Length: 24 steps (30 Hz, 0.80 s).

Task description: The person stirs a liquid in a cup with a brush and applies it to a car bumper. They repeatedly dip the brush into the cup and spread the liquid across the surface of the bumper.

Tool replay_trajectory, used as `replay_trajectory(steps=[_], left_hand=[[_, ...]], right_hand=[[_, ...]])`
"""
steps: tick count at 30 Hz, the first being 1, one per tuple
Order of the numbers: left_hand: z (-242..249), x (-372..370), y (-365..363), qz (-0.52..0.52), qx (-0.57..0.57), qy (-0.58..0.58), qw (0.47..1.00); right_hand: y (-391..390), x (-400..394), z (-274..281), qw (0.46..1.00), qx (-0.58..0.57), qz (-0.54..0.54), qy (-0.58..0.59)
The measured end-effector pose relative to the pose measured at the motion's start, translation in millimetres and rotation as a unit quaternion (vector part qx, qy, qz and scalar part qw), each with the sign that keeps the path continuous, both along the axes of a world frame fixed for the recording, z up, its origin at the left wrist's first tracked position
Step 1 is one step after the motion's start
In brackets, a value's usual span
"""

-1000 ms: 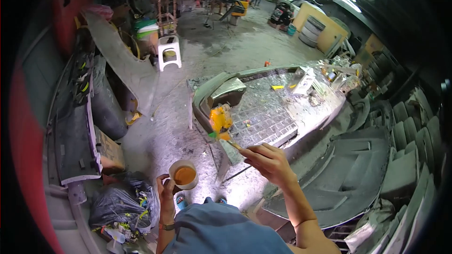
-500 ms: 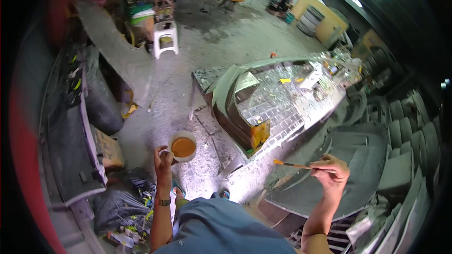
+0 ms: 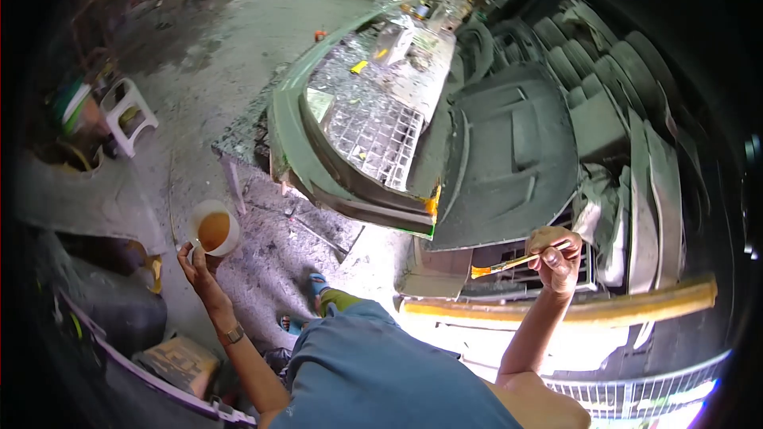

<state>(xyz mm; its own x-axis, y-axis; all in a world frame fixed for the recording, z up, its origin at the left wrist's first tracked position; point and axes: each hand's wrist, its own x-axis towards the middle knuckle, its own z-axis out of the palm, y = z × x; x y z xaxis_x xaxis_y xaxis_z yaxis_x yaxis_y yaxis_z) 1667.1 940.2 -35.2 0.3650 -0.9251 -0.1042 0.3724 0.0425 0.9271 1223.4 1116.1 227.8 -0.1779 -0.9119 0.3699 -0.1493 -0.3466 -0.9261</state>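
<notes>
no text, label, brand, number or sign can be read. the cardboard box (image 3: 181, 363) at the lower left bears dark print, too blurred to make out. a small pale mark near the lower left edge of the blue shirt (image 3: 381, 373) is too small to tell. the wristwatch (image 3: 233, 334) and the white container (image 3: 394, 36) on the bench (image 3: 433, 52) are likewise too small to read.

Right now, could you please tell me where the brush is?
In the head view, the brush is right of centre, held in the right hand, bristles pointing left, just below the dark panel.
</notes>
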Motion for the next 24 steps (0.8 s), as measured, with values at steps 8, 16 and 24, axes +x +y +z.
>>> replay_trajectory(steps=[8,16,24], left_hand=[[-10.0,21.4,-97.6,-0.106,-0.034,0.005,0.994],[14.5,50.0,-165.6,-0.209,-0.017,-0.032,0.977],[-10.1,86.5,-274.5,-0.319,0.034,-0.028,0.947]], right_hand=[[-6.1,38.5,-18.1,0.997,-0.068,-0.037,-0.016],[-19.7,65.1,-29.6,0.984,-0.154,-0.059,-0.06],[-55.5,157.0,-35.4,0.938,-0.237,-0.253,-0.024]])
